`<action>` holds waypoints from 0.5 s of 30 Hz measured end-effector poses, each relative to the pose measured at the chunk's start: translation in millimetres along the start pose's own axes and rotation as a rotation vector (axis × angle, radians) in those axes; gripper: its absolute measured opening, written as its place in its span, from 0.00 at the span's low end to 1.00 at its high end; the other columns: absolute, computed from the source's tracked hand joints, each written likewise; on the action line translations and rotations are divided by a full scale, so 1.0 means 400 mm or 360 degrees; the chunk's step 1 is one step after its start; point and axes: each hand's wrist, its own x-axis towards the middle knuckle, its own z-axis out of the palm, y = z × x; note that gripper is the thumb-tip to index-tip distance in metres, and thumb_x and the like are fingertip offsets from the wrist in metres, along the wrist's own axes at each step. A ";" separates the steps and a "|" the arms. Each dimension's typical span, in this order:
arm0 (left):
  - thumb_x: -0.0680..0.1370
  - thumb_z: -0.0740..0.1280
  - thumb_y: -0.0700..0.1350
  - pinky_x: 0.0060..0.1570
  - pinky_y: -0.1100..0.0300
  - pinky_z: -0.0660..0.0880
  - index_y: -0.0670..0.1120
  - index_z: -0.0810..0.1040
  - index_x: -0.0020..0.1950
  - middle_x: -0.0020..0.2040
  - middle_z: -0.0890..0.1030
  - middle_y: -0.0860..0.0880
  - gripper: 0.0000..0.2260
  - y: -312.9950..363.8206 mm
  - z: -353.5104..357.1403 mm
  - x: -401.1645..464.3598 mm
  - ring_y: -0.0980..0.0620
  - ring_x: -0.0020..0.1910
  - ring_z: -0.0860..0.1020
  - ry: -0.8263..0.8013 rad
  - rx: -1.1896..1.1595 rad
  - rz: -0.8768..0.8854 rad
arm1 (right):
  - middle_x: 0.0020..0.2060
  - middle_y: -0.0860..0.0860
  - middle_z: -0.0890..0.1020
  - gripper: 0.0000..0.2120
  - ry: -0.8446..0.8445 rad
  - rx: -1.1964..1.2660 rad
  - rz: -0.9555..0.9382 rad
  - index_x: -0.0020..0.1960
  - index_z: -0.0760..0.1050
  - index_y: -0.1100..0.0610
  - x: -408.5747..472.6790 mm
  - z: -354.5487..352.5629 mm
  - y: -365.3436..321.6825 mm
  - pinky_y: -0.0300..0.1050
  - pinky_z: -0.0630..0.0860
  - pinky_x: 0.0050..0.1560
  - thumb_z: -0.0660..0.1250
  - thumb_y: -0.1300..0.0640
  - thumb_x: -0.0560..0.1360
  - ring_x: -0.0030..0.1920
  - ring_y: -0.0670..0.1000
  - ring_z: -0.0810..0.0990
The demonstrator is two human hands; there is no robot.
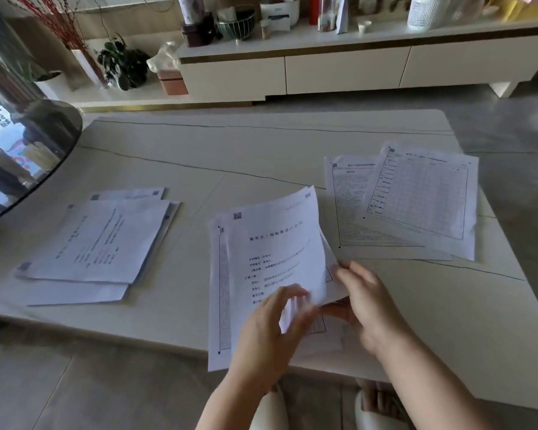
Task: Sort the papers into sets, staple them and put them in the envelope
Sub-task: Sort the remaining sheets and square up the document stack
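Three groups of papers laid across the table (199, 156)

A left pile (97, 243) is spread at the left, a middle stack (261, 262) is set at the near edge between the hands, and two overlapping sheets (416, 200) are placed at the right. A low cabinet (339, 69) is seen behind the table.

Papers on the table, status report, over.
Both hands, left hand and right hand, grip the middle stack. Left pile and right pile lie apart. No stapler or envelope visible.
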 end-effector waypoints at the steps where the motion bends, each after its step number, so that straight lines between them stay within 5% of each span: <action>1: 0.72 0.62 0.66 0.51 0.68 0.71 0.61 0.74 0.59 0.55 0.78 0.65 0.18 -0.005 0.007 -0.015 0.68 0.55 0.75 0.0038 -0.0001 -0.0009 | 0.39 0.55 0.84 0.10 -0.0020 0.0101 -0.0008 0.49 0.78 0.59 -0.011 0.003 0.002 0.45 0.80 0.31 0.58 0.61 0.80 0.36 0.52 0.83; 4: 0.77 0.61 0.54 0.40 0.67 0.70 0.56 0.77 0.58 0.49 0.83 0.57 0.12 -0.016 0.016 -0.041 0.56 0.46 0.80 0.0435 0.0240 0.0105 | 0.42 0.57 0.84 0.12 -0.0126 0.0323 -0.0038 0.51 0.77 0.60 -0.042 0.004 0.016 0.48 0.81 0.35 0.57 0.57 0.81 0.41 0.53 0.84; 7: 0.80 0.62 0.43 0.38 0.60 0.70 0.47 0.81 0.56 0.44 0.82 0.53 0.10 -0.013 -0.003 -0.047 0.52 0.40 0.79 0.0740 0.0220 -0.0056 | 0.44 0.58 0.84 0.08 0.0041 -0.0033 -0.0128 0.48 0.76 0.58 -0.048 -0.028 0.044 0.48 0.80 0.39 0.60 0.57 0.80 0.43 0.54 0.83; 12: 0.81 0.61 0.39 0.32 0.66 0.66 0.40 0.76 0.59 0.45 0.81 0.46 0.09 -0.017 -0.042 -0.042 0.48 0.38 0.76 0.0786 0.0037 -0.0261 | 0.36 0.54 0.83 0.05 0.0200 -0.1277 -0.0010 0.42 0.72 0.52 -0.024 -0.092 0.107 0.54 0.79 0.41 0.68 0.56 0.74 0.37 0.57 0.83; 15: 0.82 0.57 0.41 0.38 0.64 0.68 0.46 0.68 0.71 0.56 0.79 0.45 0.17 -0.009 -0.049 -0.024 0.51 0.44 0.74 0.0694 -0.0047 -0.0356 | 0.31 0.57 0.82 0.11 0.0184 -0.1295 0.0181 0.45 0.67 0.55 -0.020 -0.082 0.128 0.49 0.77 0.29 0.70 0.55 0.73 0.29 0.60 0.82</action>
